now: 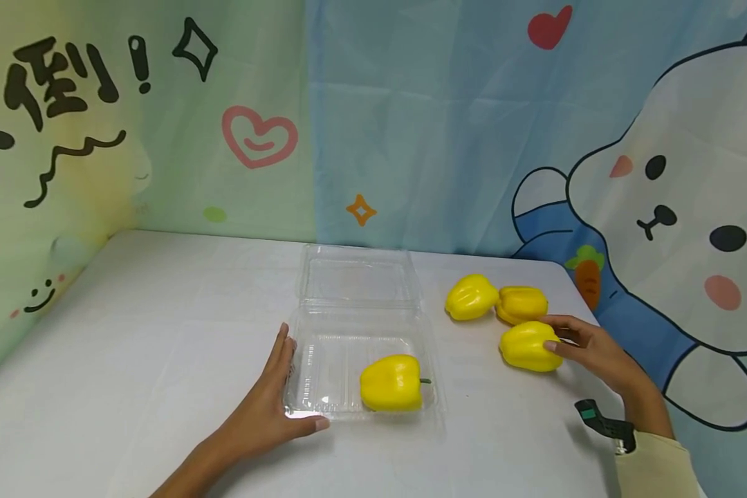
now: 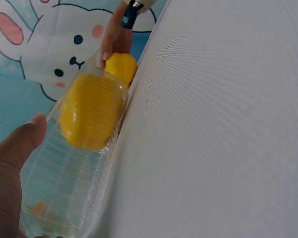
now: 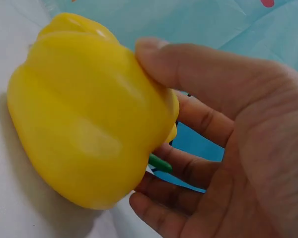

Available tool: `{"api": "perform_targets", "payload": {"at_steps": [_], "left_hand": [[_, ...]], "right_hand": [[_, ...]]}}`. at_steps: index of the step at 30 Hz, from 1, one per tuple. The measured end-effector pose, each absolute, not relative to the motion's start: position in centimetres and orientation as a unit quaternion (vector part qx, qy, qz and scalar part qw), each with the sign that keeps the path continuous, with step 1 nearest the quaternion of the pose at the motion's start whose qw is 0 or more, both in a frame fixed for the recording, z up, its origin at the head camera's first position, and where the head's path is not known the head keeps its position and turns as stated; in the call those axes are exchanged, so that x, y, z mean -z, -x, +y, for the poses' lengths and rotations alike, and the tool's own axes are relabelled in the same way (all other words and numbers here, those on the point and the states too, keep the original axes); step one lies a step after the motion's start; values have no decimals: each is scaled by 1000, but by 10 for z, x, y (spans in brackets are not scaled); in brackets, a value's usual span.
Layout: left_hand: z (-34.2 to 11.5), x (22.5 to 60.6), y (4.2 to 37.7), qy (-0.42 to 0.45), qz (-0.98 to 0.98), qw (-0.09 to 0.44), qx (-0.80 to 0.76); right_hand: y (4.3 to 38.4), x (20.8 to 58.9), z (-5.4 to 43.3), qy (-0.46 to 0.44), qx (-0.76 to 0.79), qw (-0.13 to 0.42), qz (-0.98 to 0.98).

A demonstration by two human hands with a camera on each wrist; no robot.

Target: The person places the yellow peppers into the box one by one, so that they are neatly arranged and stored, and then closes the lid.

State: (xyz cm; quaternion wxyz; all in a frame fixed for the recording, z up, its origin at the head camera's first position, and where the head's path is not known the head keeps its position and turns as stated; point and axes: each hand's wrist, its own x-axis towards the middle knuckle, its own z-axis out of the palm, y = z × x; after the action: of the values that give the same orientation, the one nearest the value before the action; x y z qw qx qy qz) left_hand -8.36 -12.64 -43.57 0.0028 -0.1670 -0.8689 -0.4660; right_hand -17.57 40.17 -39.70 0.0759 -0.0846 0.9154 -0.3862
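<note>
A clear plastic clamshell box (image 1: pixel 331 366) lies on the table with its lid folded back. One yellow bell pepper (image 1: pixel 389 384), its green stem pointing right, lies in the right part of its base. My left hand (image 1: pixel 266 407) rests along the box's left side, fingers straight and thumb (image 2: pixel 26 141) spread at the near edge. At the right, my right hand (image 1: pixel 597 351) holds another yellow bell pepper (image 1: pixel 528 346) by its stem end. In the right wrist view the thumb presses on the pepper (image 3: pixel 84 114), and the fingers reach behind it near the green stem (image 3: pixel 160 162).
Behind the held pepper, two more yellow bell peppers (image 1: pixel 471 297) (image 1: pixel 523 303) lie side by side on the white table (image 1: pixel 162 346). A printed cloth backdrop (image 1: pixel 411 124) with a cartoon rabbit hangs along the back and right edges. A dark strap device sits on the right wrist.
</note>
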Motion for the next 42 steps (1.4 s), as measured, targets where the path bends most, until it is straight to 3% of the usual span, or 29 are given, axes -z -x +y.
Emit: {"api": "perform_targets", "payload": {"at_steps": [20, 30, 42], "left_hand": [[-130, 433, 82, 162, -872, 1, 463], [-127, 436, 84, 168, -867, -2, 469], [-126, 434, 84, 163, -870, -3, 466]], "right_hand": [[181, 405, 396, 73, 389, 125, 910], [176, 403, 395, 40, 368, 88, 925], [174, 416, 363, 87, 386, -3, 918]]}}
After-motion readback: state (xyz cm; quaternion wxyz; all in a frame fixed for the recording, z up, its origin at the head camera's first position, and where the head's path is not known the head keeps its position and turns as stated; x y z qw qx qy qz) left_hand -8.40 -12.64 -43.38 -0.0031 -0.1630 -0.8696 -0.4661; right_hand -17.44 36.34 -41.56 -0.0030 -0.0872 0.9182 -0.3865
